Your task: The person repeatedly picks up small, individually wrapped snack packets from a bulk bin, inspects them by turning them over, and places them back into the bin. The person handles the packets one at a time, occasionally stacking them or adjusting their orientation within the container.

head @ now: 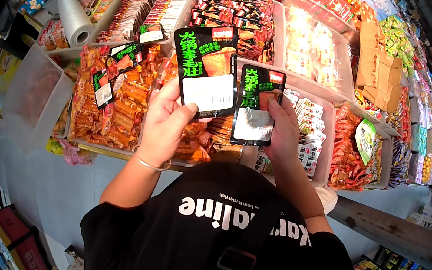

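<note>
My left hand (167,123) grips a black snack packet (207,50) by its lower left edge, thumb on the front. The packet bears green writing, a food picture and a white label with a barcode. A similar packet (254,85), tilted to the right, is pinched along its right side by my right hand (282,122). Its lower label has a glossy glare. Both packets face me, side by side above the snack bins. Two more small black packets (124,57) (103,88) lie on orange-wrapped snacks (122,106) to the left.
Behind the packets, a translucent bin (279,40) holds many black-and-red packets. A plastic bag roll (74,18) stands at the upper left, above an empty-looking translucent tub (37,95). Flattened brown cardboard (377,68) lies on goods at the right. A metal beam (392,230) runs low at the right.
</note>
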### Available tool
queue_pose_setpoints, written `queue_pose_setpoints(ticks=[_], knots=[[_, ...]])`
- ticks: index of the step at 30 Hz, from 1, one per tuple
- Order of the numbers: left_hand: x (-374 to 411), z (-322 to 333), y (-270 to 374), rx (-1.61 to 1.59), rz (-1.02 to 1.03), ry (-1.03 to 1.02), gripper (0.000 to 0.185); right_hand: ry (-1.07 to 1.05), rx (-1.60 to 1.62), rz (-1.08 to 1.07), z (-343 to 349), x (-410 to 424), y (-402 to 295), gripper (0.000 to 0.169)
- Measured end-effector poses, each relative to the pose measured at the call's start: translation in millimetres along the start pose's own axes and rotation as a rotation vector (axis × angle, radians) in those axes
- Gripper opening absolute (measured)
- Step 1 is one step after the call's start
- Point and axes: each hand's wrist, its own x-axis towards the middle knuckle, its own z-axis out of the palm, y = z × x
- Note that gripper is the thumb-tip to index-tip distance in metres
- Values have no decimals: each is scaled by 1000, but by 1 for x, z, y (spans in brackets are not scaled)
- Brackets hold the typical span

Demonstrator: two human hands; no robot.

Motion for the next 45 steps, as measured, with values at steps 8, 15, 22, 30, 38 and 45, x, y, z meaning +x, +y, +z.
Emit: queue_pose_setpoints(ticks=[8,15,22,30,38,45], knots=[[6,-1,-5,16,-29,10,44,34,-82,-29,-1,6,1,24],[9,-7,-17,1054,335,-39,46,0,-92,-120,11,11,5,26],[7,-4,-28,1220,348,-260,48,-40,-238,27,21,14,19,35],[16,-2,-48,229,-66,-50,44,-180,-461,-56,22,17,19,32],[15,-3,-66,572,106,145,31,-93,-346,-8,32,17,28,37],[84,-126,-44,1583,261,374,52,93,-74,65,9,22,26,14]])
